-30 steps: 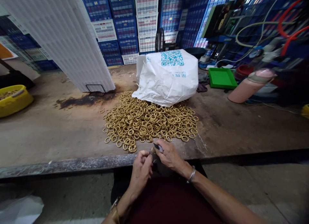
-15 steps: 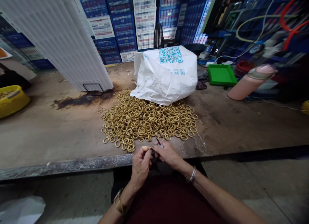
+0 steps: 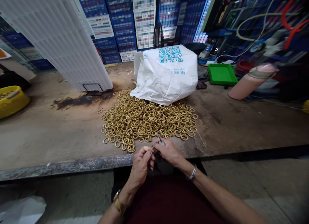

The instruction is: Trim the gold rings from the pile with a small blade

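Observation:
At the front edge of the table my left hand (image 3: 142,162) is closed, with a brass-coloured ring (image 3: 152,148) pinched between thumb and fingertip. Only a sliver of that ring shows. My right hand (image 3: 169,152) is closed round a small knife (image 3: 161,141), whose dark, thin tip points up and away from me. The fingertips of both hands meet close to the ring. Just beyond them lies a wide pile of brass-coloured rings (image 3: 145,119), spread on the table.
A white printed sack (image 3: 166,79) rests on the pile's far side. White corrugated panels (image 3: 65,40) lean at the left, near a yellow basin (image 3: 13,103). To the right are a green tray (image 3: 222,74) and a pink bottle (image 3: 251,83). Stacked crates (image 3: 123,24) stand behind.
My right hand has turned slightly, and the knife tip has shifted a little up and over the ring. My left hand's lower fingers have opened out slightly; its pinch stays.

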A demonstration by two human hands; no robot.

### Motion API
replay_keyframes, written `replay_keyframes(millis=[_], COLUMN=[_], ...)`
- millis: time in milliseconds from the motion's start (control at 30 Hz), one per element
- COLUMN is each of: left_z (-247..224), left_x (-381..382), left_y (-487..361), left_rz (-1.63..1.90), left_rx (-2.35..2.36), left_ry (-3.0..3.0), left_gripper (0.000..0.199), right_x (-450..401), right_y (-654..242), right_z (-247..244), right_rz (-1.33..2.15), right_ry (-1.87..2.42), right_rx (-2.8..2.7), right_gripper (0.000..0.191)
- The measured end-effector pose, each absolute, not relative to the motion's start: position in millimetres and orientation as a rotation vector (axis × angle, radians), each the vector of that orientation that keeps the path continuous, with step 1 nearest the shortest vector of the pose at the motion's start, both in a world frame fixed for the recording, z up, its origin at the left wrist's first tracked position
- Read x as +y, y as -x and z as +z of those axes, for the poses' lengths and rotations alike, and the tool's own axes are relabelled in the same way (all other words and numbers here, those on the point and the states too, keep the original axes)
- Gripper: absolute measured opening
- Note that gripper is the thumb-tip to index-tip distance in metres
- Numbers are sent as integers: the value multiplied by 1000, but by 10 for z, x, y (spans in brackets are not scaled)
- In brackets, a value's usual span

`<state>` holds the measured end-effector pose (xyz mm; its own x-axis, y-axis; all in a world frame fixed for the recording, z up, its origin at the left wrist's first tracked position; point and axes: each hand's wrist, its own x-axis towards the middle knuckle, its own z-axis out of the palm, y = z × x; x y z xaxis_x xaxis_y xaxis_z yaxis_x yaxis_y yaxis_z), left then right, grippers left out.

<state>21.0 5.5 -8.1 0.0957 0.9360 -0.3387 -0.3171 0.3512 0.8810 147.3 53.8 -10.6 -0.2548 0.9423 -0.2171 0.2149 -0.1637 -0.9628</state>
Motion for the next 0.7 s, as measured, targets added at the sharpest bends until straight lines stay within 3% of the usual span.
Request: replay_keyframes(millis=[233,533,700], left_z=[-105,-24,10], left_x=[50,42,-40], left_y=[-203,-192,-183], left_rz=[1069,1080,1044], left_rx=[1146,1274,1082], left_ry=[-821,-938,-937], left_gripper=[30,32,27], right_x=[420,396,560], right_y=[-1558,-1531,-1578], right_z=[-242,-136,-186], right_rz=[916,721,603], right_ry=[1360,1479,1615], right_rx=[-2111,-2426,-2417], right_gripper=[12,15,22])
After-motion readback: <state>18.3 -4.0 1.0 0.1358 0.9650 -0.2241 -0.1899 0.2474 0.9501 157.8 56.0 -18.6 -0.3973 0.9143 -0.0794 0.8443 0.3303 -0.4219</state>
